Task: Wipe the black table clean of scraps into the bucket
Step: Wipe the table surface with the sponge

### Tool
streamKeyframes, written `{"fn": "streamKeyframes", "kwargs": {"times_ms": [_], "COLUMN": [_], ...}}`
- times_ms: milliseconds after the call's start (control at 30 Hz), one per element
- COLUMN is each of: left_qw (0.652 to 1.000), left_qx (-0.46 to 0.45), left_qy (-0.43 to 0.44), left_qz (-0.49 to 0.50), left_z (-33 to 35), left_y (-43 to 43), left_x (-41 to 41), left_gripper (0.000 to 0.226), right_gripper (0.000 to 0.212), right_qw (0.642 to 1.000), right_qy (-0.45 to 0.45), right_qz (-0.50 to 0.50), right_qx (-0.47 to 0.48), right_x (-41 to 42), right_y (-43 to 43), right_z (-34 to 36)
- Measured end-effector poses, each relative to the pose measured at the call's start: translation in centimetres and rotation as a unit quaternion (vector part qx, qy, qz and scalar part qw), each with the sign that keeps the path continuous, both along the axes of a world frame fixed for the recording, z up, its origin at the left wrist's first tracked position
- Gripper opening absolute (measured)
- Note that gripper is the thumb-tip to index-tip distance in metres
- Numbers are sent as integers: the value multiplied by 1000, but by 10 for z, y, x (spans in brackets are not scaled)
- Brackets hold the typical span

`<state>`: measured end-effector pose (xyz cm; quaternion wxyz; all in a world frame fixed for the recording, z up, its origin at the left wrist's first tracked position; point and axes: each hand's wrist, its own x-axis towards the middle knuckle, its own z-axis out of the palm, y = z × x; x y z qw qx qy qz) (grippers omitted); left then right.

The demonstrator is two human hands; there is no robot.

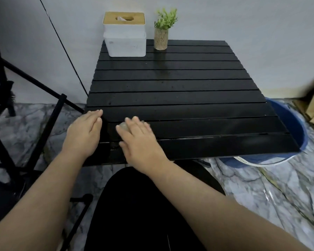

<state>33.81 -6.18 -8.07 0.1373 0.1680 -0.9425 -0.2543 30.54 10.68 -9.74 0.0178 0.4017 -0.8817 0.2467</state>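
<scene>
1. Nearest to the camera was the person's lap in dark clothing, and both bare forearms reached forward from it to the table [188,98].
2. The left hand [83,133] lay at the near left corner of the table, palm down, fingers straight and close together. It held nothing, and its fingertips reached the left edge of the slats.
3. The right hand [138,142] was just beside it on the near slats, also palm down with the fingers spread flat. It pressed on a small grey cloth [123,125], and only a little of the cloth showed under the fingertips, so the grip was a flat press and not a closed fist.
4. The table was black and made of slats that ran from left to right. Some tiny pale specks lay on the middle slats; whether these were scraps or drops could not be told.
5. The bucket [288,122] was blue and stood on the floor at the right near corner of the table, partly under the edge. Its inside was hidden.
6. At the far left of the table stood a white tissue box [124,33] with a wooden lid.
7. Just to the right of it stood a small plant [161,31] in a speckled pot, apart from the box.
8. Behind all was a pale wall.
</scene>
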Motion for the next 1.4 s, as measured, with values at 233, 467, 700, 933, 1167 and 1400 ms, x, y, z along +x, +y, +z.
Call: {"fn": "streamKeyframes", "kwargs": {"times_ms": [233, 467, 700, 933, 1167, 1400], "left_qw": [999, 994, 995, 991, 988, 991], "left_qx": [-12, -62, -61, -47, -69, -56], "left_qy": [-26, -81, -72, -55, -71, -48], "left_qz": [-31, -34, -11, -111, -120, -110], "left_z": [-5, -19, -11, -12, -20, -17], "left_y": [0, -8, 6, 94, 122, 119], "left_x": [-78, -98, -109, -181, -216, -222], "left_gripper": [46, 49, 48, 52, 51, 50], "right_gripper": [43, 36, 45, 43, 47, 43], "right_qw": [980, 963, 997, 913, 991, 936], "right_qy": [9, 62, 0, -45, 20, -35], "right_qz": [-192, -257, -75, -401, -131, -344], "right_qx": [47, 52, -6, 52, 32, 61], "right_x": [-156, -148, -140, -257, -196, -302], "right_y": [131, 54, 44, 236, 108, 232], "right_z": [4, 4, -3, 13, -5, 8]}}
